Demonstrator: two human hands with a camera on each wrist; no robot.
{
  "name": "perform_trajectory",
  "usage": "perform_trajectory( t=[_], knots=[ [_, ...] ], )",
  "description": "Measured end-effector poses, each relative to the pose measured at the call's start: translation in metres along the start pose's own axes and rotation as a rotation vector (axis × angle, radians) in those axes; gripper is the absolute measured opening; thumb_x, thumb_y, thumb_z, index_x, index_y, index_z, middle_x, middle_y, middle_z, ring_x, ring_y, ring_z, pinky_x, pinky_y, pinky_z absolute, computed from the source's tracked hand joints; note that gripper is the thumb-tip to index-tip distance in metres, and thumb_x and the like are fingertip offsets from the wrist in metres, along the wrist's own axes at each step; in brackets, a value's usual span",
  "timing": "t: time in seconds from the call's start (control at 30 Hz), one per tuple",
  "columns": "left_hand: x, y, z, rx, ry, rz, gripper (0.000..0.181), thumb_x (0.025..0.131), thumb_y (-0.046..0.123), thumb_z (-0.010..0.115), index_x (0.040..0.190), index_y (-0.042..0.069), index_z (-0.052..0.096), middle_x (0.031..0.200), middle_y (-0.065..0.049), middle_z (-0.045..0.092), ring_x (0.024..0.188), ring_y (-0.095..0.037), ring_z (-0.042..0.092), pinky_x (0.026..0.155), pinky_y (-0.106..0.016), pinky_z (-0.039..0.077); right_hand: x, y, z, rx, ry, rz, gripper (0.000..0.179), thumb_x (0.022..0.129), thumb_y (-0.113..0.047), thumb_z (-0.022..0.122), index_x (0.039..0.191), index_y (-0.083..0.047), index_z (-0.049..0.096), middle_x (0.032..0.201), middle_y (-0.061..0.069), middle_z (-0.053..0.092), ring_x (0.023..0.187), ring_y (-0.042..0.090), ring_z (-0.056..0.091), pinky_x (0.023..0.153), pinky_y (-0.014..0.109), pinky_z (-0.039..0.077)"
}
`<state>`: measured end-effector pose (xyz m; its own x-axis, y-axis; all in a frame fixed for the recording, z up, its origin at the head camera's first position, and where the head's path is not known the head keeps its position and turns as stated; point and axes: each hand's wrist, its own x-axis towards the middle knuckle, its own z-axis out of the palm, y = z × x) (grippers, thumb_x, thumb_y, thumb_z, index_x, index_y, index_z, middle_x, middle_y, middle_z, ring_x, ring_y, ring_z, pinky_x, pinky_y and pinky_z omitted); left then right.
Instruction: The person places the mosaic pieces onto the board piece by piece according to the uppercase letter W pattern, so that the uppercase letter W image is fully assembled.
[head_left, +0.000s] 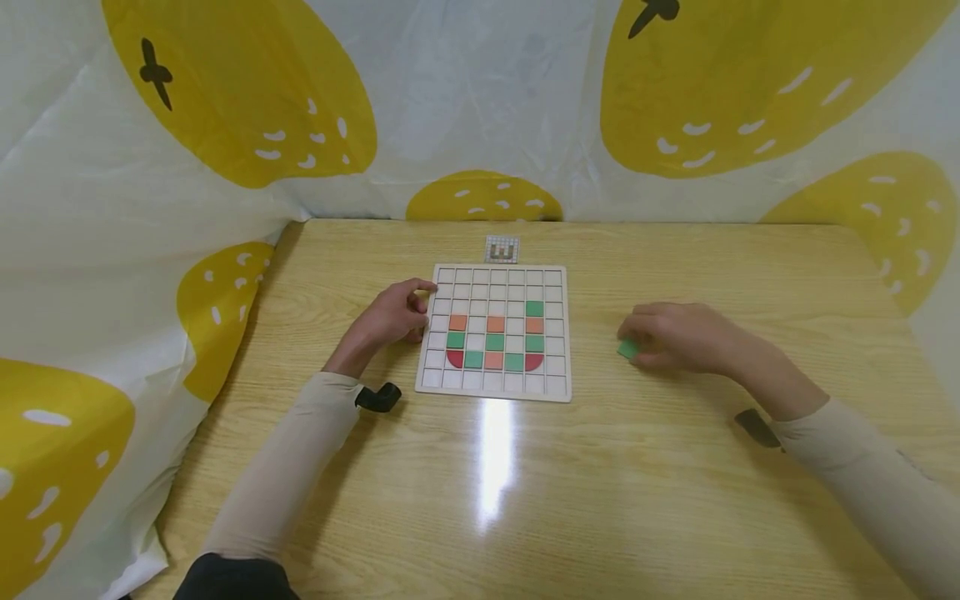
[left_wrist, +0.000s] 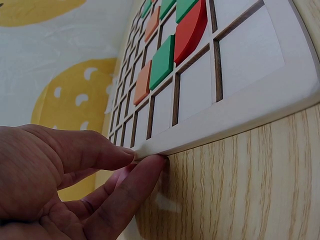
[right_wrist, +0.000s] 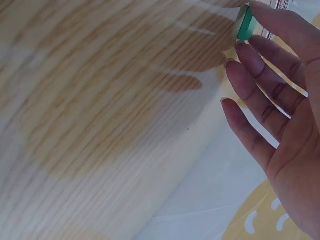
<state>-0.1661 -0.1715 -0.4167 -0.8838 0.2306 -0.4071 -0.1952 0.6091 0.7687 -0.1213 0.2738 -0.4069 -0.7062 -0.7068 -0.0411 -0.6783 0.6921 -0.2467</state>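
Note:
On the table lies a pale wooden grid board with green, orange and red tiles set in its cells. My left hand is at the board's left edge; in the left wrist view, the fingertips pinch the rim from above and the side. To the right of the board, apart from it, my right hand holds a small green tile. The right wrist view has this tile between thumb and fingertip, with the other fingers spread loosely. A small pattern card lies just behind the board.
The wooden table reflects a bright strip of light in front of the board. White cloth with yellow fruit prints hangs behind the table and along its left side. Dark pieces stick out from both wrists.

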Motion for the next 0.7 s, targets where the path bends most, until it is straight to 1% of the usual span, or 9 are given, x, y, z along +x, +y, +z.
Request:
perform_trajectory(
  t=[0.2, 0.3, 0.5, 0.7],
  knots=[
    [0.0002, 0.0, -0.0003, 0.007, 0.0, -0.001, 0.057, 0.097, -0.004, 0.059, 0.149, 0.014, 0.047, 0.108, -0.015, 0.05, 0.087, -0.027, 0.054, 0.064, -0.029, 0.054, -0.0002, 0.0019, 0.0012, 0.001, -0.014, 0.038, 0.023, 0.083, -0.024, 0.082, 0.104, -0.02, 0.073, 0.106, -0.005, 0.069, 0.095, 0.018, 0.067, 0.076, 0.044, 0.058],
    [0.0003, -0.0001, -0.0005, 0.008, -0.001, -0.002, 0.057, 0.097, -0.004, 0.059, 0.15, 0.014, 0.046, 0.108, -0.014, 0.05, 0.087, -0.027, 0.053, 0.064, -0.029, 0.054, -0.0001, 0.0025, 0.0015, 0.005, -0.016, 0.048, 0.022, 0.084, -0.024, 0.082, 0.103, -0.02, 0.073, 0.105, -0.005, 0.069, 0.096, 0.018, 0.067, 0.076, 0.044, 0.058],
    [0.0005, 0.0001, -0.0006, 0.004, -0.003, -0.005, 0.058, 0.097, -0.004, 0.059, 0.15, 0.013, 0.046, 0.108, -0.014, 0.05, 0.087, -0.027, 0.053, 0.065, -0.029, 0.054, 0.0014, 0.0016, -0.0013, 0.019, -0.014, 0.033, 0.021, 0.083, -0.023, 0.082, 0.102, -0.021, 0.072, 0.101, -0.007, 0.067, 0.094, 0.017, 0.066, 0.074, 0.045, 0.058],
    [-0.0002, 0.0011, -0.0009, 0.009, -0.003, -0.001, 0.058, 0.097, -0.004, 0.059, 0.15, 0.013, 0.046, 0.108, -0.014, 0.05, 0.084, -0.026, 0.053, 0.065, -0.028, 0.055, 0.0038, 0.0022, -0.0019, 0.03, -0.027, 0.047, 0.021, 0.082, -0.023, 0.082, 0.1, -0.019, 0.072, 0.099, -0.007, 0.067, 0.092, 0.015, 0.065, 0.076, 0.043, 0.057]
  ],
)
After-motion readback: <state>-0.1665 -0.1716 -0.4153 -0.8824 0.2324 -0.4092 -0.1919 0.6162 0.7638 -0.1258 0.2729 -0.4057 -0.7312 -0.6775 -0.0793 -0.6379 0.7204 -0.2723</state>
